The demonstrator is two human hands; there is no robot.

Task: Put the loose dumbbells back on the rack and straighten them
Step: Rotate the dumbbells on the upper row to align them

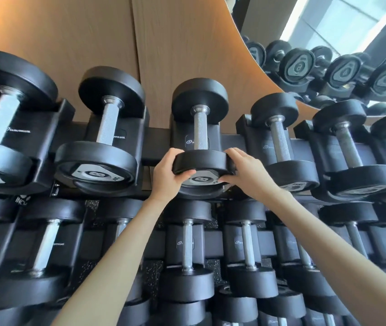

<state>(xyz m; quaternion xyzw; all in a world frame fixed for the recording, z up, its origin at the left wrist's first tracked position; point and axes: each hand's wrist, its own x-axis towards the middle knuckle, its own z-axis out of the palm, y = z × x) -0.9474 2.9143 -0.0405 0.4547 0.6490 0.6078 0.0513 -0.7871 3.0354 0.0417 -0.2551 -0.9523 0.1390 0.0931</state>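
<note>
A black dumbbell marked 8 [200,128] lies in the middle cradle of the rack's top row, its steel handle pointing away from me. My left hand [167,174] grips the left side of its near head, thumb on the face plate. On the right side of the same head my right hand [246,172] holds the rim, fingers curled over the top edge. The near head hides the front lip of the cradle.
Another 8 dumbbell [100,142] lies in the cradle to the left, a bigger one [1,128] beyond it. Smaller dumbbells [281,142] fill the cradles to the right. A lower rack row [188,252] is full. Behind are a wood panel wall [93,38] and a mirror [342,55].
</note>
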